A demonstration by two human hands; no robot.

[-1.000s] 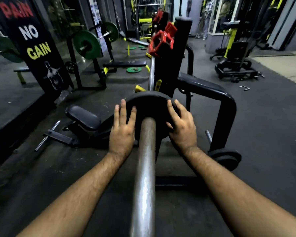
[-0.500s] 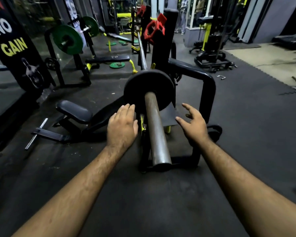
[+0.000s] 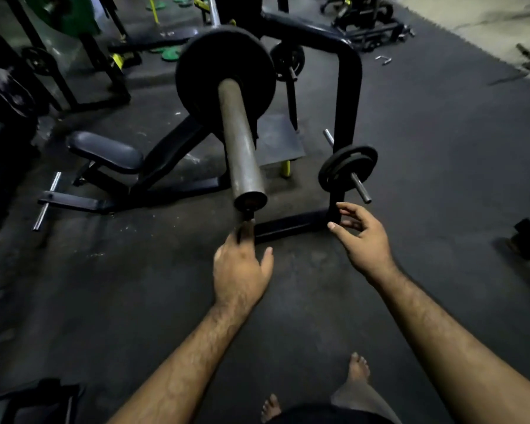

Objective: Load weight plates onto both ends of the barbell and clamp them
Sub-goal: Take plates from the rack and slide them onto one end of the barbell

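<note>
The barbell's grey sleeve (image 3: 240,142) points toward me from the rack, with one black weight plate (image 3: 202,65) pushed far up it. My left hand (image 3: 242,270) hangs just below the sleeve's end, fingers loosely bent and holding nothing. My right hand (image 3: 364,240) is spread with relaxed fingers, empty, just below a small black plate (image 3: 346,166) stored on a peg (image 3: 361,189) of the rack's frame. No clamp is visible on the sleeve.
The black rack frame (image 3: 346,96) stands right of the bar, a padded bench seat (image 3: 104,151) left of it. Green plates (image 3: 170,53) and other machines fill the back. My bare feet (image 3: 358,370) stand on the dark rubber floor.
Both hands came off the big plate and drew back toward me along the sleeve. The view tilted down; my right hand moved right, toward the small stored plate.
</note>
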